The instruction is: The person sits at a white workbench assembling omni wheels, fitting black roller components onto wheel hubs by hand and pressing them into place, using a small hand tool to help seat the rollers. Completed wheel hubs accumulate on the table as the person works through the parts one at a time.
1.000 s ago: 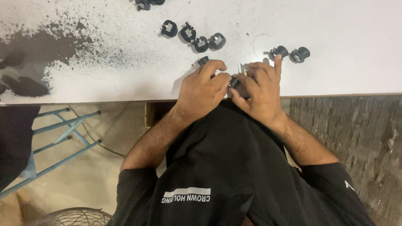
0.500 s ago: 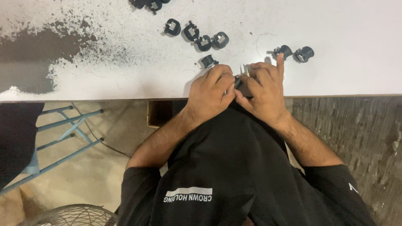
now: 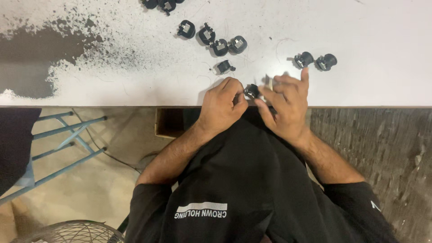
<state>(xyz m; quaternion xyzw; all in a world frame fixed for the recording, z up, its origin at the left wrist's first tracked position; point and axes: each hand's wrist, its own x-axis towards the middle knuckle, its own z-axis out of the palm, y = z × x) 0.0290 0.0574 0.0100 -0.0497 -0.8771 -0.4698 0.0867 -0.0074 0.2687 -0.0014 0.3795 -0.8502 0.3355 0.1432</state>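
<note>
At the near edge of the white table (image 3: pixel 369 36), a small black part (image 3: pixel 251 91) sits pinched between the two hands — the left hand (image 3: pixel 222 105) curls its fingertips onto the part's left side. The right hand (image 3: pixel 288 105) grips it from the right with thumb and forefinger, other fingers spread; more black parts (image 3: pixel 220 45) lie well apart, farther up the table.

we see a white table (image 3: pixel 369 31) speckled with dark grey powder, thickest in a grey patch (image 3: pixel 31 58) at its left. the small parts (image 3: pixel 220 45) are black with silvery bits. our shirt (image 3: pixel 252 180) is black with white print; the stool frame (image 3: pixel 67 135) pale blue.
</note>
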